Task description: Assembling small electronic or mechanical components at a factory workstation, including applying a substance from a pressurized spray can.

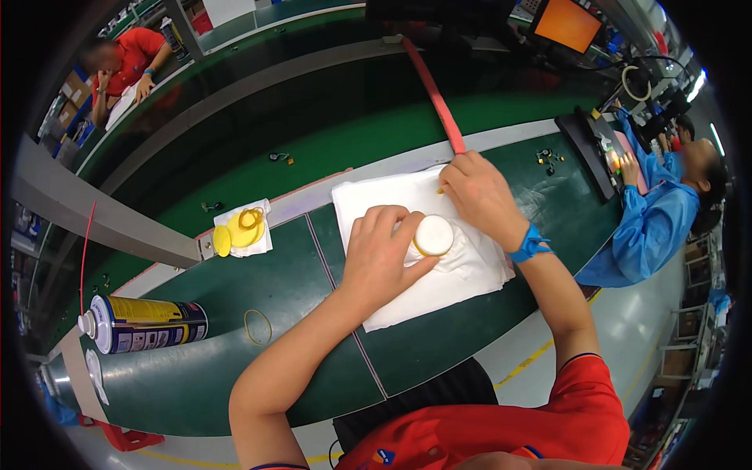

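Left hand (380, 254) is half curled over the white cloth (384, 309), its thumb and forefinger closed about a round white-topped piece (433, 235) with a yellow edge; the right hand (478, 192), just beyond that piece, has its fingers drawn together on a small yellow bit (441, 189), mostly hidden. The piece sits towards the middle of the cloth, among its creases.

Furthest to the left of the cloth, across a dark green strip, a person in a red shirt (141, 59) leans on another bench. Nearer, a grey metal post (110, 215) slants down to the edge of the green worktop (258, 392). Below its foot an aerosol can (153, 323) in blue and yellow lies on its side, a thin red straw (84, 254) rising from its nozzle. Between can and cloth come a small white paper (258, 247) bearing yellow discs (223, 240) and, lower down, a thin rubber band (267, 319). A seam runs across the worktop along the cloth's left side.

Beyond the cloth a red strip (435, 94) reaches away over the dark green; up to its right glows an orange screen (568, 24). Right of the cloth lie small dark parts with yellow bits (550, 159), then a black tray (589, 157) and a co-worker in a blue gown (650, 223). Pale floor (540, 352), marked by a yellow line, shows nearer than the cloth.
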The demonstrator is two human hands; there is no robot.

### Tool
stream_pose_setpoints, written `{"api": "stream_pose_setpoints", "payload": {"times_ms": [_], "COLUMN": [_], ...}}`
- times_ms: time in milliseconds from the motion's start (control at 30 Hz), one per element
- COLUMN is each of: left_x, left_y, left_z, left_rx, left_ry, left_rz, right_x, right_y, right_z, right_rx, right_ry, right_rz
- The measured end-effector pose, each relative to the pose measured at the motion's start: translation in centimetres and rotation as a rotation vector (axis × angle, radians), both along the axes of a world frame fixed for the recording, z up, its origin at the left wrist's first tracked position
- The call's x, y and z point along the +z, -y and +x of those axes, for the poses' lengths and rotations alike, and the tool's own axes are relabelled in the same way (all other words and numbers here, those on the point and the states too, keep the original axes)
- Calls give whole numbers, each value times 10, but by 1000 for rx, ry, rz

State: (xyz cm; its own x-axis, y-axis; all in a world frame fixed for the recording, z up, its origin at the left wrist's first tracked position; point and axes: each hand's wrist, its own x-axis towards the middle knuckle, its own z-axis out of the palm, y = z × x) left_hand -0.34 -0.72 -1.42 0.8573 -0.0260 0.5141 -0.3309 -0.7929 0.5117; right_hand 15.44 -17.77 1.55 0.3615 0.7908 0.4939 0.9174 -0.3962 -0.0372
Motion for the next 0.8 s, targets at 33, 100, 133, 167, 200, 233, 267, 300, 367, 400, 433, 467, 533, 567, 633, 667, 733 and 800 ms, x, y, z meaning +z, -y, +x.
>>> {"api": "stream_pose_setpoints", "payload": {"times_ms": [33,100,133,167,200,233,267,300,367,400,433,467,533,567,633,667,733,800], "left_x": [-1,-2,-2,-2,-2,-2,-3,-4,-1,1,1,1,-1,-1,-4,-5,-3,-1], "left_y": [0,-1,-2,-3,-4,-5,-6,-7,-8,-6,-4,-4,-1,-1,-2,-3,-3,-3], "left_z": [0,-1,-1,-2,-2,-2,-2,-3,-3,-2,0,1,4,3,2,0,-1,-2], "left_rx": [5,-2,5,5,1,1,1,3,2,-4,-26,-18,-26,-18,-16,-18,-8,-22], "left_ry": [-2,-1,-1,-5,-6,-4,-4,-4,-2,-1,10,2,-16,-38,-33,-35,-48,-57], "left_rz": [-5,-15,-19,-19,-19,-20,-21,-20,-14,-10,-4,1,17,23,58,62,67,76], "right_x": [2,6,7,7,7,7,7,4,2,3,5,4,-7,-11,-16,-16,-10,-1], "right_y": [5,14,15,11,6,0,-5,-9,-16,-17,-15,-19,-34,-46,-70,-79,-84,-60], "right_z": [0,1,1,-1,-4,-7,-8,-8,-6,-2,3,9,23,31,45,52,52,54], "right_rx": [5,-59,-62,-56,-16,24,23,40,52,62,62,36,-12,-7,17,48,52,-14], "right_ry": [-2,37,28,29,24,18,21,29,41,-13,-59,-45,-477,-647,-909,-1014,-827,-724], "right_rz": [-5,-84,-93,-96,-104,-111,-111,-71,-24,31,85,92,292,366,482,514,519,483]}}
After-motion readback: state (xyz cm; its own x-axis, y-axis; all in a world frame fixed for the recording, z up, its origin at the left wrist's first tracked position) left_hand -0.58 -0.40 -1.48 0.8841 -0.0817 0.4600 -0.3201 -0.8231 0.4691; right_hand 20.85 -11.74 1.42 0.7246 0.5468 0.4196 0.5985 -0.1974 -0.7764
